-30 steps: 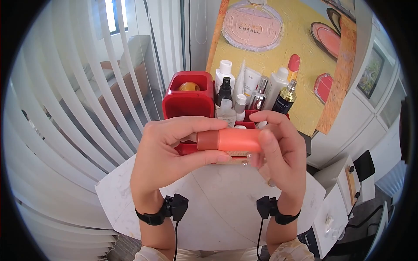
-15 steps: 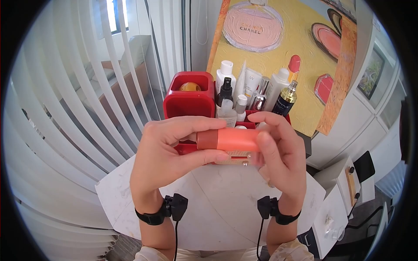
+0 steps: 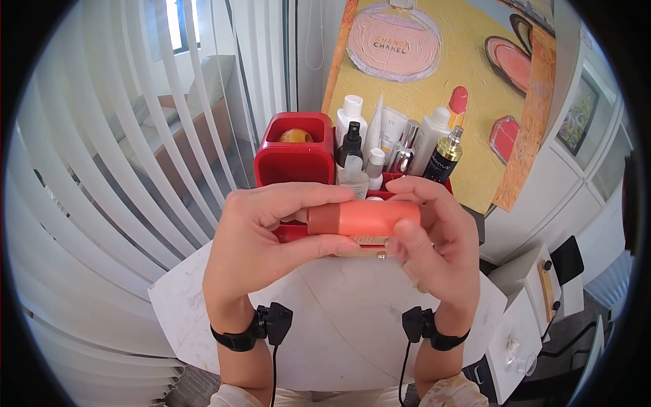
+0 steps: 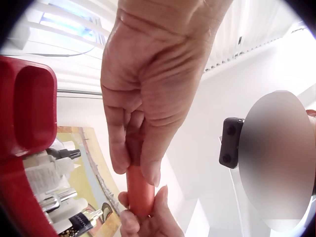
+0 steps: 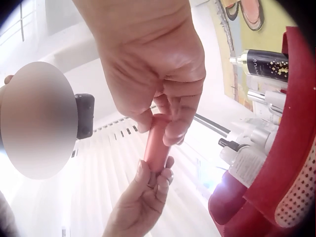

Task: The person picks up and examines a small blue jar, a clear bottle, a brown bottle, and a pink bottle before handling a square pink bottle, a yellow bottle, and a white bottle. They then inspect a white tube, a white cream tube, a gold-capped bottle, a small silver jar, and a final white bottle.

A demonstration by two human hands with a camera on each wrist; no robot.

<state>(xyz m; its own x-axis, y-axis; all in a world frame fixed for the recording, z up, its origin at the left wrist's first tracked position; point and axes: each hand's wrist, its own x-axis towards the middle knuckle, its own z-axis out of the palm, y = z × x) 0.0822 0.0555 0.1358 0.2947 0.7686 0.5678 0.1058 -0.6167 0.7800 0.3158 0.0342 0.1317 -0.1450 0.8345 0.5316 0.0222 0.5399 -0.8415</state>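
Note:
A coral tube with a darker red-brown end (image 3: 369, 218) lies level between both hands, above the white table, in the head view. My left hand (image 3: 254, 237) pinches the darker end between thumb and fingers. At the other end, my right hand (image 3: 444, 244) has its thumb and fingers curled round the coral part. The left wrist view shows the coral tube (image 4: 140, 190) below the left hand (image 4: 148, 84); in the right wrist view the tube (image 5: 158, 143) runs from the right hand (image 5: 158, 69) down to the left fingertips.
Behind the hands stands a red organizer (image 3: 293, 163) with several bottles, among them a black-and-gold one (image 3: 444, 157). A yellow painting (image 3: 468, 61) rises behind it. White blinds (image 3: 115, 169) hang at the left; the white marble table (image 3: 339, 325) lies below the hands.
The right thumb has moved slightly left and down along the coral tube, and more of the tube's right end shows. The left hand has hardly moved.

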